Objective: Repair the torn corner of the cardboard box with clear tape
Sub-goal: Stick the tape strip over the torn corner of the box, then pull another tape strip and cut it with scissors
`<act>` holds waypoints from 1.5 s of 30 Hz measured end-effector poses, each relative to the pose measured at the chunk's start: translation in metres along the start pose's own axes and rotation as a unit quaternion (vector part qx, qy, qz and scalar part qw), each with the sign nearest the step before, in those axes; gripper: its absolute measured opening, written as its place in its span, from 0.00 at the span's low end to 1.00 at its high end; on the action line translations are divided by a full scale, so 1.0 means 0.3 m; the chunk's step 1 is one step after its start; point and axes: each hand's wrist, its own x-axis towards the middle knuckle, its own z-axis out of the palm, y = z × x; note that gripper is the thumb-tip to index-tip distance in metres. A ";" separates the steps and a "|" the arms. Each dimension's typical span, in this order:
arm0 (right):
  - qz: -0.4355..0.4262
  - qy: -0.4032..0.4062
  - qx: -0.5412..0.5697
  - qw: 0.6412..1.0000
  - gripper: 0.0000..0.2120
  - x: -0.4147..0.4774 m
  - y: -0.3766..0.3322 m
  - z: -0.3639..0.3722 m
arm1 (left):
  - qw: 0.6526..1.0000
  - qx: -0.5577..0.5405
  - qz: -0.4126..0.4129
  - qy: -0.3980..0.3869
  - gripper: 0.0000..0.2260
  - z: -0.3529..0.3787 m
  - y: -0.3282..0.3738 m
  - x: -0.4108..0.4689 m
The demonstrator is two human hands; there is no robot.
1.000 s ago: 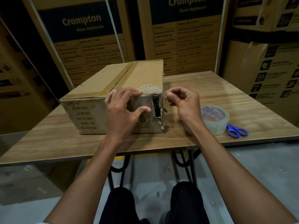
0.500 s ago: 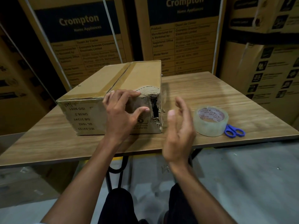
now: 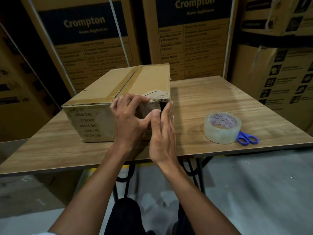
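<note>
A brown cardboard box (image 3: 105,95) lies on the wooden table (image 3: 211,92), its near right corner torn with exposed corrugation (image 3: 159,96). My left hand (image 3: 130,119) presses flat on the box's near face beside the tear, fingers spread and thumb out. My right hand (image 3: 163,133) lies flat against the torn corner edge, fingers straight and together, covering most of the tear. A roll of clear tape (image 3: 222,128) stands on the table to the right, apart from both hands. Neither hand holds anything.
Blue-handled scissors (image 3: 247,139) lie just right of the tape roll near the table's front edge. Tall printed cartons (image 3: 81,39) stand close behind and beside the table. My knees (image 3: 127,216) show under the table's near edge.
My right hand dropped from a pinch beside the corner, opened in the air, then moved left and forward to press flat on the torn corner. The left hand stayed on the box.
</note>
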 end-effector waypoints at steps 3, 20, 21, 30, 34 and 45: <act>0.037 0.000 0.029 0.999 0.44 0.038 -0.013 -0.015 | 1.000 -0.008 -0.001 -0.002 0.16 -0.002 0.005 0.001; 0.015 0.052 0.053 0.997 0.29 0.080 -0.029 -0.085 | 0.999 -0.019 0.023 -0.012 0.13 -0.025 -0.014 0.007; 0.021 0.043 0.048 0.998 0.29 0.091 -0.033 -0.097 | 0.999 -0.010 0.031 -0.026 0.15 -0.031 -0.022 0.007; -0.042 0.056 -0.085 0.994 0.13 0.146 -0.008 -0.472 | 0.996 0.007 0.055 -0.071 0.20 -0.071 -0.030 0.009; -0.014 0.150 -0.186 0.971 0.15 0.150 0.060 -0.755 | 0.997 -0.019 0.068 -0.035 0.15 -0.072 0.085 -0.027; 0.161 -0.028 -0.412 0.897 0.12 0.085 0.175 -0.822 | 0.922 0.008 0.155 -0.354 0.22 0.303 0.536 -0.030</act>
